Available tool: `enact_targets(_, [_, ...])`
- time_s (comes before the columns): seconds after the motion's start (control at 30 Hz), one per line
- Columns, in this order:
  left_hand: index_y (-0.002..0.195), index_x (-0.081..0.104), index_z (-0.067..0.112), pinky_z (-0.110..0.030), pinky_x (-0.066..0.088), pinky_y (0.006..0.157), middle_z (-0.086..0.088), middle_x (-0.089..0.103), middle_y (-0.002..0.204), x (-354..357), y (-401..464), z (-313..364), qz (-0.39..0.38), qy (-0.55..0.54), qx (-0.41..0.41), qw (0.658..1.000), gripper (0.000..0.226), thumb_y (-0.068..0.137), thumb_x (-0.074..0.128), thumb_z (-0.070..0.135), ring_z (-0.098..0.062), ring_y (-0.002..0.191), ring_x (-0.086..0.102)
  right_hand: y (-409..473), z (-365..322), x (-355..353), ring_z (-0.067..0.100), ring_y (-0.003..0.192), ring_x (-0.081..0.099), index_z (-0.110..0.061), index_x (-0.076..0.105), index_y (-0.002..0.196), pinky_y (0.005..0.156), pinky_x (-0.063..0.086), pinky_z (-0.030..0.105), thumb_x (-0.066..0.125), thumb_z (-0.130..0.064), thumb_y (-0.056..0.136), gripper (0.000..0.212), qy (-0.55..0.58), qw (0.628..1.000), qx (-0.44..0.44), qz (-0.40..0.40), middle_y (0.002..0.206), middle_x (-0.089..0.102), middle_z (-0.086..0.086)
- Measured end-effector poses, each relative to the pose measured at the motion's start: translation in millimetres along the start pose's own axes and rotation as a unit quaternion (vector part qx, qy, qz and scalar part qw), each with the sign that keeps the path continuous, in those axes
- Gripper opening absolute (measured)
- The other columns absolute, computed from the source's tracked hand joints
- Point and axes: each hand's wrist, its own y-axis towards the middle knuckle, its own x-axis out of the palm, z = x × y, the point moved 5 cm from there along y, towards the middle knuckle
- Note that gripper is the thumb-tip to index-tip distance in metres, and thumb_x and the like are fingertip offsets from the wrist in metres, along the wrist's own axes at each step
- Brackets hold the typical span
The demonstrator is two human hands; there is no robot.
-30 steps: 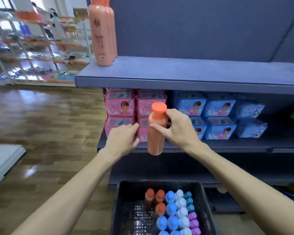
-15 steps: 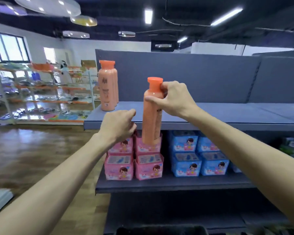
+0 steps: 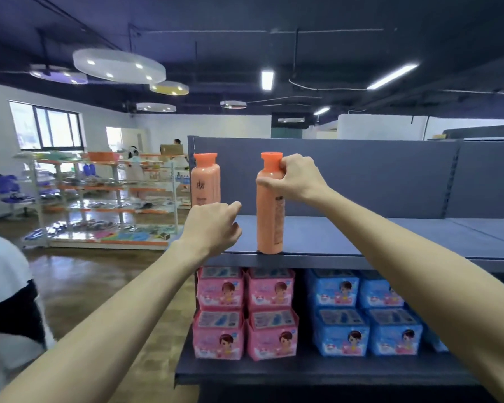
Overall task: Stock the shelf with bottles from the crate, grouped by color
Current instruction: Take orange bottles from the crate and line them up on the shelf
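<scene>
- Right hand [image 3: 296,178] grip: fingers wrapped round neck and shoulder of 1 orange bottle [image 3: 269,209], upright, base on the front edge of the top shelf [image 3: 361,239].
- Left hand [image 3: 213,228] grip: loosely curled, holds nothing, just left of that bottle at the shelf edge.
- Shelved orange bottles [image 3: 205,181] stand left of it, apart; count unclear, at least 1.
- Below the shelf: 4 pink packs [image 3: 220,287], at least 4 blue packs [image 3: 333,290].
</scene>
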Motion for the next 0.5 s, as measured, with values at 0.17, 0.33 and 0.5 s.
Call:
enact_targets(0.17, [0.094,0.049,0.017,-0.029,0.037,0.054,0.001,0.066,0.082,9,6,-6,-0.004,0.005,0.005,1.000,0.015,0.085,0.048,0.030,-0.027,0.075,0.063,16,10,21,0.019,0.072,0.065,-0.016,0.062,0.077,0.061,0.055,0.031,0.068,-0.060,0.069,0.045,-0.010,1.000,0.021,-0.004,0.078,0.065,0.001])
enact_targets(0.33, [0.092,0.046,0.017,-0.029,0.034,0.053,0.001,0.065,0.083,20,13,-11,-0.011,0.017,0.006,1.000,0.015,0.086,0.047,0.031,-0.026,0.077,0.063,33,18,35,0.020,0.073,0.063,-0.017,0.057,0.073,0.059,0.051,0.030,0.067,-0.057,0.072,0.041,-0.003,1.000,0.024,-0.016,0.076,0.063,0.001])
enact_targets(0.5, [0.090,0.045,0.016,-0.028,0.035,0.052,0.001,0.064,0.079,33,23,-16,-0.018,0.007,0.004,1.000,0.014,0.086,0.048,0.030,-0.026,0.072,0.061,42,28,43,0.018,0.075,0.061,-0.016,0.057,0.077,0.062,0.052,0.032,0.065,-0.054,0.077,0.039,0.011,0.999,0.010,-0.031,0.078,0.062,0.000])
